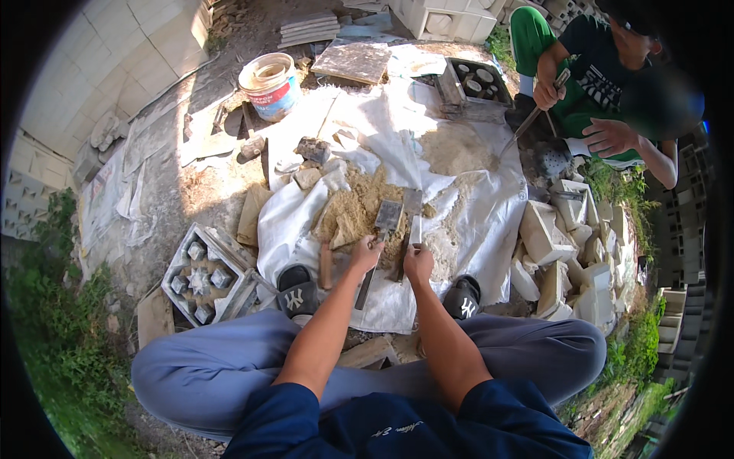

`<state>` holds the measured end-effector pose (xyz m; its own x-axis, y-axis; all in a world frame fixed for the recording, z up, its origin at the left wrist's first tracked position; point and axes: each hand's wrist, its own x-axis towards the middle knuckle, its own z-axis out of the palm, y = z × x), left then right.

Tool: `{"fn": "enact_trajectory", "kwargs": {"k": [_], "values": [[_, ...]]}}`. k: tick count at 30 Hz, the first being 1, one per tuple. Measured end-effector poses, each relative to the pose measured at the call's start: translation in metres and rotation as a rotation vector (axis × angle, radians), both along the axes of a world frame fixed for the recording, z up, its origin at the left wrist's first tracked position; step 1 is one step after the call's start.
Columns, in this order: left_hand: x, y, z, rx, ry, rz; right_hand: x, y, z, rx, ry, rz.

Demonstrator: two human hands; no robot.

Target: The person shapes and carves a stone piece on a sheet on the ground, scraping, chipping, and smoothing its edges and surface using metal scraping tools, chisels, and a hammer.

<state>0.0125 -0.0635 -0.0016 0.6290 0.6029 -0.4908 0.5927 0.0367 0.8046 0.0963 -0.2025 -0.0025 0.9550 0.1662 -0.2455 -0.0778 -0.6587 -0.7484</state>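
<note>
My left hand [367, 253] is closed beside a small tool with a grey rectangular blade [388, 215] and seems to grip its near end. My right hand [418, 263] is closed around a narrow, flat grey strip [414, 229] that points away from me. A wider grey plate [412, 201] lies at its far end; whether they are joined is unclear. Under both hands a heap of sandy mix [359, 200] lies on a white sheet [294, 226]. A dark bar [366, 289] lies below my left hand, next to a reddish-brown wooden piece [326, 266].
A patterned block mould [200, 277] lies at left, a bucket [271, 86] beyond. Broken pale blocks [547, 232] pile up at right. Far right, a co-worker [596, 76] holds a long metal tool [527, 126], other hand open, near a box of round pieces [478, 80].
</note>
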Motion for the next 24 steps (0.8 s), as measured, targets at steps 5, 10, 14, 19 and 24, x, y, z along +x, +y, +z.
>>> {"fn": "enact_trajectory", "kwargs": {"k": [5,10,14,19,24], "values": [[-0.012,0.028,0.071,-0.469,-0.064,0.028,0.018,0.018,0.012,-0.262,-0.013,0.133],[-0.022,0.078,0.112,-0.655,-0.242,-0.278,0.02,0.029,0.013,-0.317,0.047,0.212],[-0.017,0.083,0.14,-0.9,-0.488,-0.165,0.034,0.016,0.008,-0.31,0.016,0.297],[-0.003,0.079,0.138,-0.356,-0.514,-0.239,0.021,0.013,0.017,-0.314,0.033,0.356],[0.014,0.07,0.133,0.724,-0.418,-0.238,0.004,0.006,0.003,-0.002,0.436,0.325]]}}
